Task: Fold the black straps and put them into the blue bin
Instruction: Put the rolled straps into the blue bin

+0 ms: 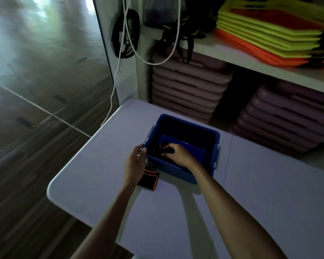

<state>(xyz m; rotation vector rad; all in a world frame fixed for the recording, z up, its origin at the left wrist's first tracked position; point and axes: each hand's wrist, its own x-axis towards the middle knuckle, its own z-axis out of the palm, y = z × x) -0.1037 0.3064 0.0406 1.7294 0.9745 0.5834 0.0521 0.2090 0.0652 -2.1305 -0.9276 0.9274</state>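
**Item in hand: one strap going into the bin, more waiting**

1. Right hand point(178, 153): down inside the blue bin point(209, 132), fingers bent over a folded strap point(160, 146) on the bin floor, toward its 9 o'clock wall. Black with orange trim.
2. Left hand point(136, 161): laid against the bin's 8 o'clock corner, by the grey latch. Whether it grips the rim or only braces it, I cannot tell.
3. Remaining straps point(149, 177): a black, orange-edged stack on the white table point(251, 202), just beside the bin at 7 o'clock, partly under my left wrist.
4. Step, as I judge it: placing. The fold looks done; the bundle is at the bottom.
5. Next move calls for: letting go without the fold springing open, lifting my right hand clear of the walls, then taking the top strap from the stack.
6. Beyond, at 1 o'clock: a shelf unit with stacked mauve boards point(187, 85) and yellow-green and orange frames point(269, 34). At 11 o'clock: a hanging white cord point(120, 58).
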